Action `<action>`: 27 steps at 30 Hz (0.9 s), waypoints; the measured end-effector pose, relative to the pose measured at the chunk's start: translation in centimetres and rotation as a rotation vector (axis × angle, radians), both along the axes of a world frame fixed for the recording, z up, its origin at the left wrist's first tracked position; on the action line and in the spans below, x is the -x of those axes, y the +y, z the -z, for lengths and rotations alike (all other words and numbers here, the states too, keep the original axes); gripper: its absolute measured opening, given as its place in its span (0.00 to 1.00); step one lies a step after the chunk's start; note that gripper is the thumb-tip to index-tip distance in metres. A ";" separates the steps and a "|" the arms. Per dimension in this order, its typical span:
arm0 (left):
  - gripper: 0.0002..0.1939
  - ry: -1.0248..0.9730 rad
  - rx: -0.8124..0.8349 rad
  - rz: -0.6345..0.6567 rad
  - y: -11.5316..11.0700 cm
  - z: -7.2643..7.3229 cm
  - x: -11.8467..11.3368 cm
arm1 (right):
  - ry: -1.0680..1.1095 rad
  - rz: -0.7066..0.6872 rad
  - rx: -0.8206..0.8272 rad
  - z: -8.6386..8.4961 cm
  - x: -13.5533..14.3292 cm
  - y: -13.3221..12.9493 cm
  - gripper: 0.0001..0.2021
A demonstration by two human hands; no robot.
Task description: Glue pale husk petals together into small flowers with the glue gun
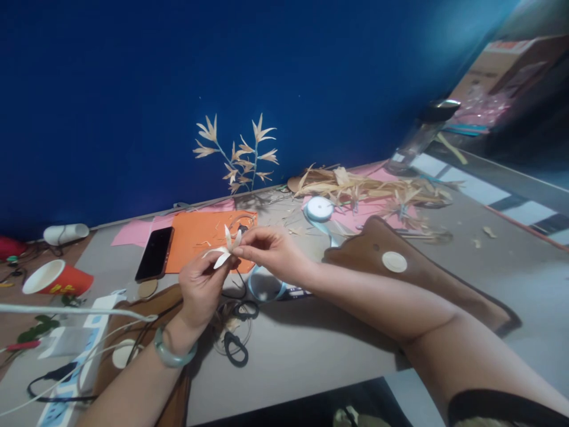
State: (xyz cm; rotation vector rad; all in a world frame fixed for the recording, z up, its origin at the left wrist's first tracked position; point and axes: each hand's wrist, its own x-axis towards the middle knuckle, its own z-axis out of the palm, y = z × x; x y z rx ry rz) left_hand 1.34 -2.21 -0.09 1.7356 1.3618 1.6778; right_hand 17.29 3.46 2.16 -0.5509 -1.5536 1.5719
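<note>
My left hand [202, 287], a bracelet on its wrist, pinches the base of a small flower [222, 256] with pale, pointed petals, perhaps of dried husk. From the right, my right hand [278, 252] has thumb and forefinger closed at a petal near the flower's centre. What lies exactly between the fingertips is hidden. Below the hands is a pair of scissors [235, 350] with black handles, its blades partly covered. A ring-shaped roll [267, 284] sits just under my right hand. Behind stands a branch of similar husk flowers [242, 157] on bluish stems.
Orange paper [186, 237] with scraps and a phone [154, 254] lie left. Dried husks [355, 185] and a ribbon spool [320, 209] are at the back. A brown board [427, 273] lies right. A power strip [73, 367], cables and tipped paper cup [60, 277] crowd the left.
</note>
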 end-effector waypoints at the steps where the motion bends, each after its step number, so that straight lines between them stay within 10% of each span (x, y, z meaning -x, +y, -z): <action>1: 0.06 -0.016 0.008 0.001 0.0 0.0 0.0 | -0.001 -0.008 0.010 0.0 0.0 0.0 0.12; 20: 0.05 -0.203 0.093 0.009 0.2 -0.5 -0.6 | -0.010 -0.070 0.069 -0.5 -0.2 0.0 0.11; 27: 0.05 -0.196 0.129 -0.047 0.7 -0.3 0.2 | -0.252 0.101 -0.134 0.1 -0.7 2.4 0.13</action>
